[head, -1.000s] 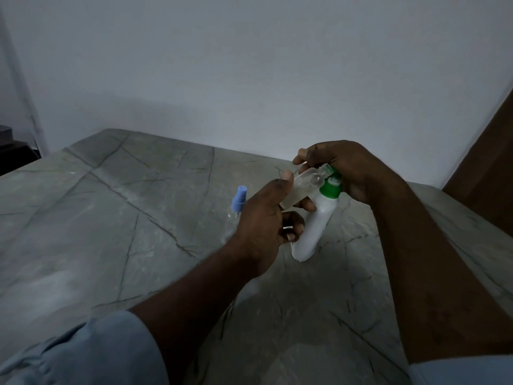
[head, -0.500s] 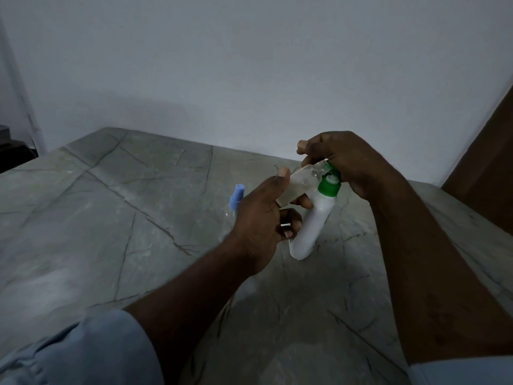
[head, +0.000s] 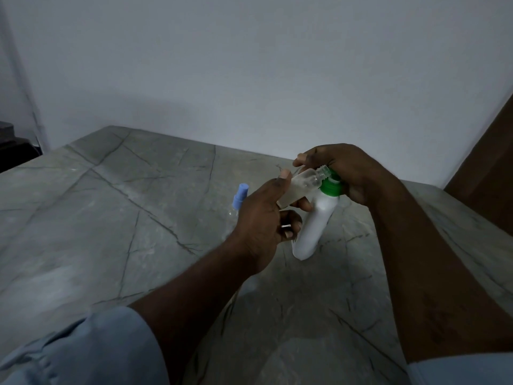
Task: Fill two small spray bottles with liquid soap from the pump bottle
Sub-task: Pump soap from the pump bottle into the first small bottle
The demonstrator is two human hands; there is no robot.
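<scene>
Holds a small clear spray bottle (head: pixel 301 188) in the left hand (head: pixel 263 218), thumb laid along the upper side, fingers curled beneath. Carries it uncapped and tilted, the threaded open neck pointing up and to the right, just beside the green collar (head: pixel 330 189) of the pump bottle (head: pixel 315 226). Shows a pale, cloudy look through the clear body; cannot tell how full. Wears a ring (head: pixel 286 225) on one curled left finger.

Grips the top of the pump bottle with the right hand (head: pixel 352 173), fingers wrapped over the pump head and hiding it, one fingertip reaching out to the left above the small bottle. Leans the white body so that the top sits to the right of the base, with the base down at the surface (head: pixel 111 223); cannot tell for sure whether touching there.

Further left, just behind the left hand: second spray bottle (head: pixel 239 195), upright on the surface, blue cap on, clear body mostly hidden by the hand.

Beneath everything, grey stone surface with dark veins and cracks running across. Beyond its far edge, a plain pale wall (head: pixel 249 65). At the right edge, a brown panel (head: pixel 488 173); at the far left edge, something dark (head: pixel 11 151), too dim to name. Along the bottom, light blue sleeves (head: pixel 83 351) ending above both bare forearms.
</scene>
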